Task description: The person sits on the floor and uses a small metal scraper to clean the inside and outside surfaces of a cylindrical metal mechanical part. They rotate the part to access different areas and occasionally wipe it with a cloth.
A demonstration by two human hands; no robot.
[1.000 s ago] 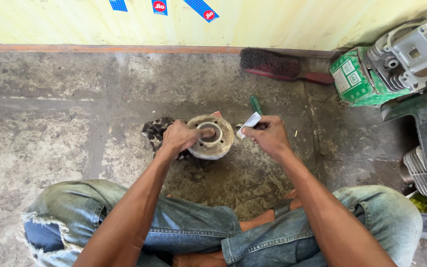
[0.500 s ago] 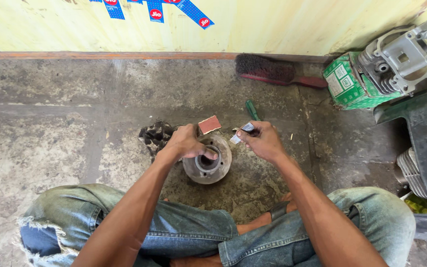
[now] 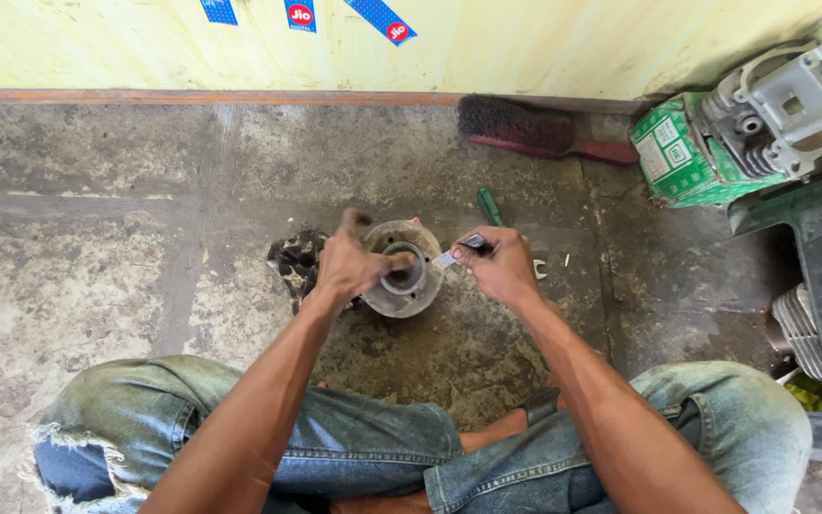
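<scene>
The left hand (image 3: 349, 262) grips the round metal hub (image 3: 403, 268), now lifted and tilted beside the dark rag (image 3: 294, 257), hiding the sandpaper seen a moment ago; the right hand (image 3: 497, 266) pinches a small blade (image 3: 459, 249) at the hub's rim

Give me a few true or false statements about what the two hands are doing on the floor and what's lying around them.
1. The left hand grips the round metal part. True.
2. The right hand is empty. False: it holds a small flat strip.
3. A brush lies by the wall. True.
4. The green box sits left of the person. False: it is at the right, under a grey engine part.
5. A dark rag lies beside the metal part. True.
</scene>
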